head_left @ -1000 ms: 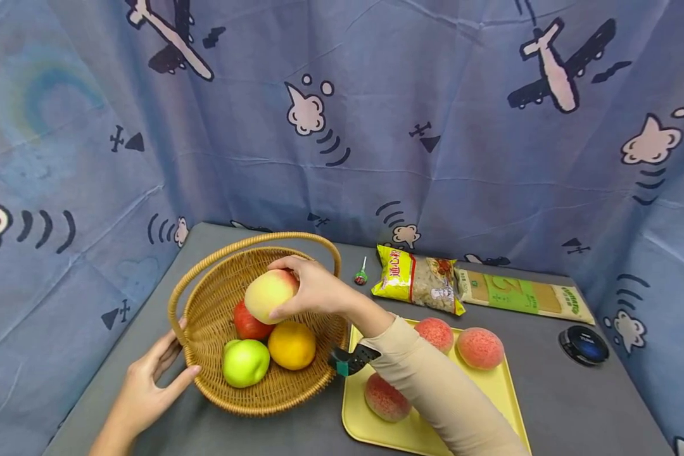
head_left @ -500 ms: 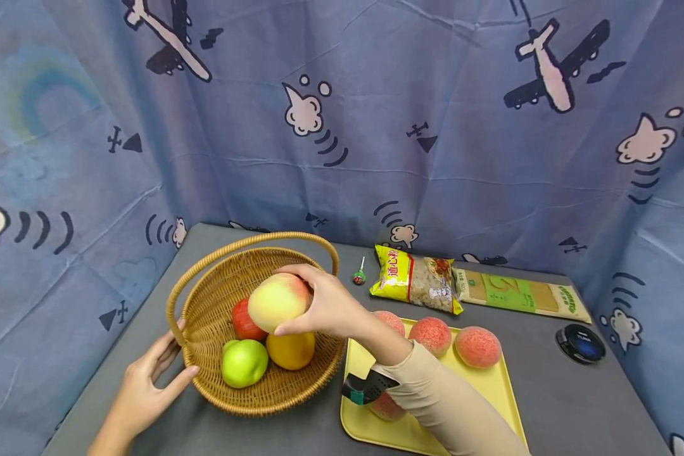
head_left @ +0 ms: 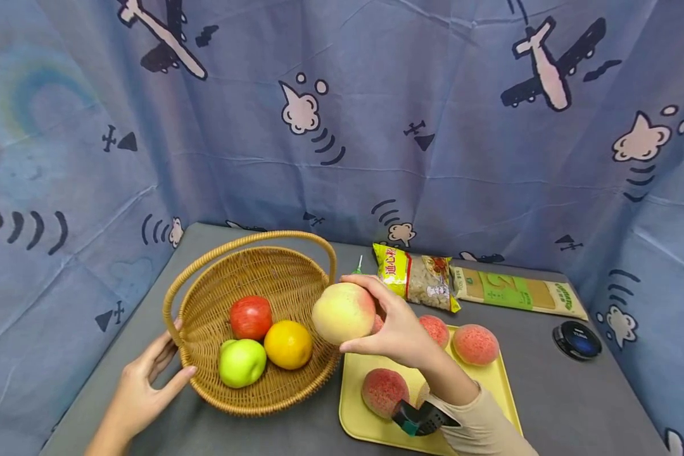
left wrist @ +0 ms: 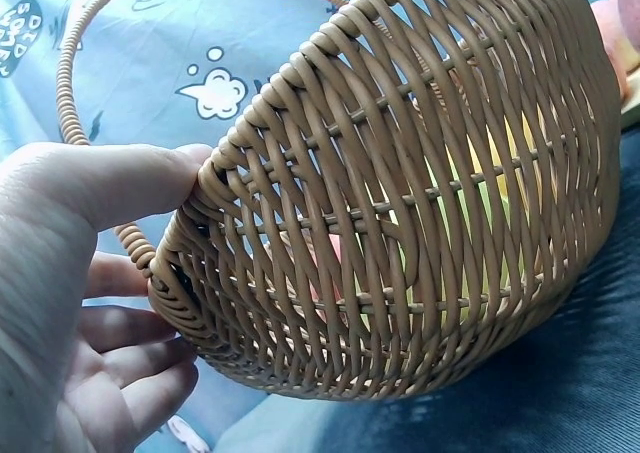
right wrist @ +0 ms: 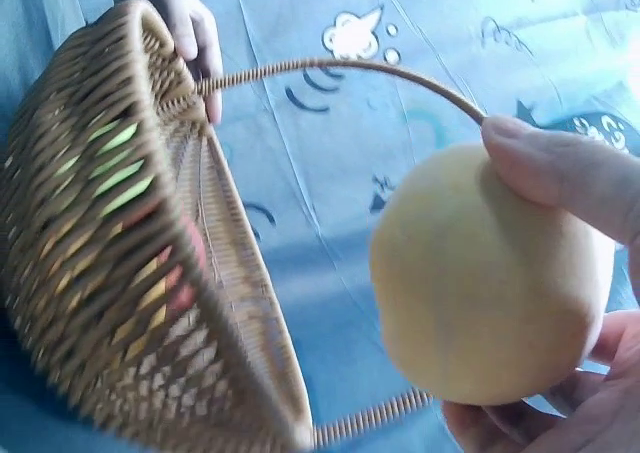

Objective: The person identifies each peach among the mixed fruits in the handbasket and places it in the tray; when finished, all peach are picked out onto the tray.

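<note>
In the head view a wicker basket [head_left: 216, 304] holds a red apple [head_left: 251, 318], a green apple-like fruit [head_left: 242, 363] and an orange [head_left: 288, 344]. My left hand [head_left: 142, 386] holds the basket's left side, thumb on the rim and fingers by the handle's base, as the left wrist view also shows. Over the right rim, between basket and tray, my right hand [head_left: 396, 326] grips a yellow-and-pink peach [head_left: 342, 313]. The right wrist view has that peach [right wrist: 480, 283] pinched between thumb and fingers, apart from the basket wall [right wrist: 90, 233].
On the right, a yellow tray [head_left: 359, 427] carries several reddish peaches [head_left: 475, 345], partly behind my right arm. Behind it lie a yellow pasta bag [head_left: 418, 275], a green-labelled noodle pack [head_left: 519, 291] and a lollipop [head_left: 359, 265]. A round black device [head_left: 577, 340] sits far right.
My right hand has carried the peach rightward from above the fruit inside the basket to the right rim, uncovering the red apple and orange. My left hand stays on the basket.
</note>
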`<state>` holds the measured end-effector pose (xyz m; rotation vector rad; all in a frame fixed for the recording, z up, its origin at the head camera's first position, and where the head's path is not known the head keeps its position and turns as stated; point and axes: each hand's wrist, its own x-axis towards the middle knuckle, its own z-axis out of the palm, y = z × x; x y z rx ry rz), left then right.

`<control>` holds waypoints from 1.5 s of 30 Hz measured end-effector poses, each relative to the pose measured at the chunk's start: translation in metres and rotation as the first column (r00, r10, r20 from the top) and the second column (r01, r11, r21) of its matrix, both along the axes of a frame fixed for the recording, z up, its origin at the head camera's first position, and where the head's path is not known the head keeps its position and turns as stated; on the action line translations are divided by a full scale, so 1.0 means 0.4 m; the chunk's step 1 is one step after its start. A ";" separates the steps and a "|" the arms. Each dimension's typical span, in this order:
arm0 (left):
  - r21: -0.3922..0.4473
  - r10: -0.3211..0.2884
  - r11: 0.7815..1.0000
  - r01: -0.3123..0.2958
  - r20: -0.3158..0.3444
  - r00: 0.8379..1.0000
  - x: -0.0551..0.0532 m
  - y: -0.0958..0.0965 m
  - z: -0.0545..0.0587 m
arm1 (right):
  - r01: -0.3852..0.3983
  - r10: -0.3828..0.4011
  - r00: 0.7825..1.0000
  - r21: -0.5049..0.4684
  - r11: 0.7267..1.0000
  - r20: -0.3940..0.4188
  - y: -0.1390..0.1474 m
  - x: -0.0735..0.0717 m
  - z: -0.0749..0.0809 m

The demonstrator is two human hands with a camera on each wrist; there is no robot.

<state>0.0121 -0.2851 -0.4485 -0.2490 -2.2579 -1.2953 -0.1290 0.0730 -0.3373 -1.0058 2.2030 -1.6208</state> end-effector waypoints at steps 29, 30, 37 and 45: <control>-0.051 0.032 0.998 -0.026 0.120 0.992 0.009 0.000 0.008 | 0.638 -0.677 0.735 0.295 0.712 0.043 0.497 0.175 -0.240; -0.051 0.030 0.998 -0.024 0.121 0.992 0.009 0.001 0.009 | 0.635 -0.686 0.725 0.323 0.702 0.064 0.507 0.178 -0.251; -0.055 0.025 0.998 -0.018 0.121 0.992 0.008 0.002 0.008 | 0.518 -0.709 0.681 0.564 0.643 0.183 0.547 0.175 -0.307; -0.035 0.011 0.999 -0.006 0.129 0.992 0.008 -0.001 0.013 | 0.448 -0.653 0.733 0.587 0.674 0.190 0.565 0.172 -0.324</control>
